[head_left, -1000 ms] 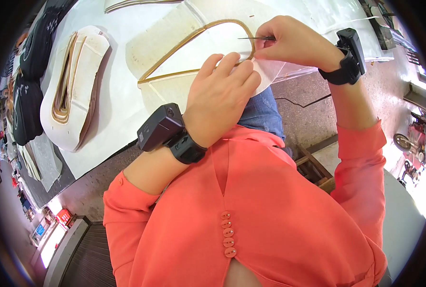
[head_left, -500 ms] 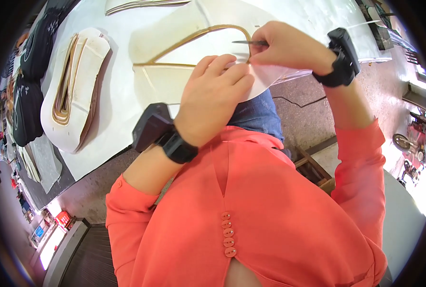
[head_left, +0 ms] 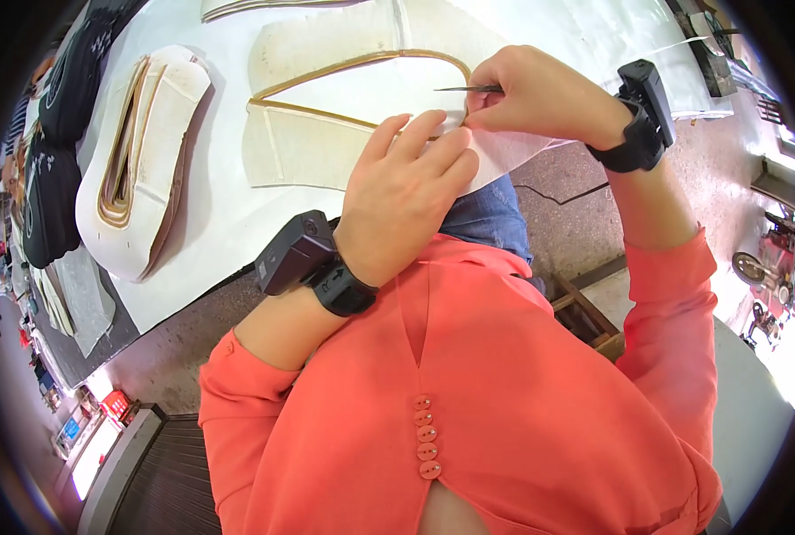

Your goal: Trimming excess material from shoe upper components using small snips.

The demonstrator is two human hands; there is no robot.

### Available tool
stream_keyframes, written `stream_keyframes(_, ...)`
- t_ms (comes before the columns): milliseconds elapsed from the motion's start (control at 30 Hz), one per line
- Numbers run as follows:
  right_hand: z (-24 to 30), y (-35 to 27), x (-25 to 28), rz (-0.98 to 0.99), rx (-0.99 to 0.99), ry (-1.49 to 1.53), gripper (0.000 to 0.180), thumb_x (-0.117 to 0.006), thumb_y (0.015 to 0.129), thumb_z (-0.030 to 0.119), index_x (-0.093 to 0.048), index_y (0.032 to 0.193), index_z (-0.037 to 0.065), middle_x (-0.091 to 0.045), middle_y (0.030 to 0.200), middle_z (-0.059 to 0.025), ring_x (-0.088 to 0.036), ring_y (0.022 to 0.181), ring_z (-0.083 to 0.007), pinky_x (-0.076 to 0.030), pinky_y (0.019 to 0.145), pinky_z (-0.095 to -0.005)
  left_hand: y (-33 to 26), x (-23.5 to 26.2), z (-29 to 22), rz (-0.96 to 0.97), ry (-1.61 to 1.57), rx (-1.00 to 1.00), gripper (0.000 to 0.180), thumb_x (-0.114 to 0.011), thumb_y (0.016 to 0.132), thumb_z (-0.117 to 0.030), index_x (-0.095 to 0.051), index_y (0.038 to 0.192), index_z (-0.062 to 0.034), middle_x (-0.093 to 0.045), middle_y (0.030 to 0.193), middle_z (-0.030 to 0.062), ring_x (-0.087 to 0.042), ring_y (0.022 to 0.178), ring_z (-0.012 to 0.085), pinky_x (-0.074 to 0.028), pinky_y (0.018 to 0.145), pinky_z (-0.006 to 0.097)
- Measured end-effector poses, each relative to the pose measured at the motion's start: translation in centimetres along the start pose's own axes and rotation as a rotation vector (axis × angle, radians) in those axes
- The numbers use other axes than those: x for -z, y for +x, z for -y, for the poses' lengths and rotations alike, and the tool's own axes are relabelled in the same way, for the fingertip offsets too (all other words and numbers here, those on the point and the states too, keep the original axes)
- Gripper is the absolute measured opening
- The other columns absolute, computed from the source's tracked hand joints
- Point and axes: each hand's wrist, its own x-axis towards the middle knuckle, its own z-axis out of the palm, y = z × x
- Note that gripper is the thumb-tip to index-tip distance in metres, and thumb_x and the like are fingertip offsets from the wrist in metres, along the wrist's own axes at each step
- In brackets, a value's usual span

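Two hands on one part. Our right hand (head_left: 527,98) is closed around a dark pointed tool (head_left: 470,88), tip out to the left over the opening, its fingertips down at the brown edging (head_left: 403,53). Our left hand (head_left: 404,192) lies across the near side of the opening, fingers side by side; thumb is out of sight, so we can't tell if it pinches or just presses. The cream piece (head_left: 306,150) sits on the white tabletop (head_left: 228,207), its right end by the table edge above our jeans (head_left: 486,214).

Risks, our read: tool tip sits close to the left fingers, so a slip could prick them or mark the piece. Weak left hold and the piece could pivot or slide off the edge. Too hard a pull might stretch the edging.

Can't make out: the contact spot under our fingers, whether the fingertips touch each other, the tool's grip end (inside our fist) or its exact type.
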Motion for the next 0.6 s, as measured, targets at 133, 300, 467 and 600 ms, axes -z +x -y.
stream_keyframes(133,0.3,0.3,0.4,0.073,0.005,-0.007,0.025,-0.072,0.078,0.020,-0.070,0.082,-0.005,-0.063,0.067,-0.0153,-0.060,0.061,-0.0219,-0.049,0.063,-0.0343,-0.1,0.2,0.1,0.003,-0.058,0.032,0.025,-0.064,0.083,-0.009,-0.067,0.107,-0.0098,-0.067,0.121,0.0021,-0.062,0.115,0.0271,-0.049,0.098,0.042)
stream_keyframes(300,2.1,-0.8,-2.3,0.026,-0.069,0.014,0.023,-0.069,0.077,0.018,-0.068,0.079,-0.005,-0.061,0.066,-0.0174,-0.059,0.061,-0.0233,-0.049,0.062,-0.0355,-1.4,1.7,1.9,0.062,-0.114,-0.049,0.026,-0.064,0.082,-0.007,-0.069,0.107,-0.0090,-0.068,0.120,0.0021,-0.063,0.114,0.0266,-0.051,0.095,0.042)
stream_keyframes(467,2.2,-1.3,-1.5,0.054,-0.105,0.128,0.022,-0.070,0.080,0.018,-0.069,0.081,-0.004,-0.060,0.066,-0.0121,-0.054,0.061,-0.0198,-0.047,0.062,-0.0314,-1.8,1.9,1.7,0.030,-0.115,-0.061,0.024,-0.065,0.080,-0.006,-0.070,0.104,-0.0081,-0.068,0.117,0.0019,-0.065,0.110,0.0251,-0.053,0.091,0.040)
stream_keyframes(600,2.1,-0.3,-0.8,0.058,-0.046,0.087,0.022,-0.071,0.080,0.016,-0.071,0.085,-0.005,-0.062,0.067,-0.0117,-0.055,0.062,-0.0171,-0.048,0.063,-0.0312,-1.6,1.5,1.4,0.007,-0.090,-0.056,0.025,-0.065,0.080,-0.005,-0.069,0.104,-0.0073,-0.068,0.115,0.0017,-0.065,0.109,0.0243,-0.053,0.090,0.040)
